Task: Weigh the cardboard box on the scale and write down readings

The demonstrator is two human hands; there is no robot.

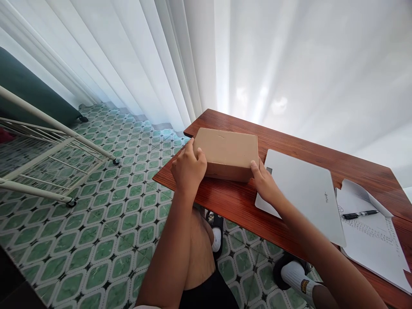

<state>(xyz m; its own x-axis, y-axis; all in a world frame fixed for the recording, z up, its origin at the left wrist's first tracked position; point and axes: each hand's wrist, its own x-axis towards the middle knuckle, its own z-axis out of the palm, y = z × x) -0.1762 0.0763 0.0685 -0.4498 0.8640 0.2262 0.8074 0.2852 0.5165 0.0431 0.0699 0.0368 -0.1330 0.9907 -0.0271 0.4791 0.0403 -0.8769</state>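
A plain brown cardboard box (227, 151) lies flat on the left end of a reddish wooden table (231, 201). My left hand (188, 168) grips the box's near left corner, with the fingers curled over its top edge. On the near right corner, my right hand (265, 182) holds the box, thumb pressed on its side. Both hands clasp the box between them.
A shut silver laptop (304, 191) lies just right of the box, under my right forearm. Printed papers (375, 236) with a black pen (359, 213) lie further right. White curtains (206, 56) hang behind the table. A white metal rack (48, 150) stands on the green tiled floor at left.
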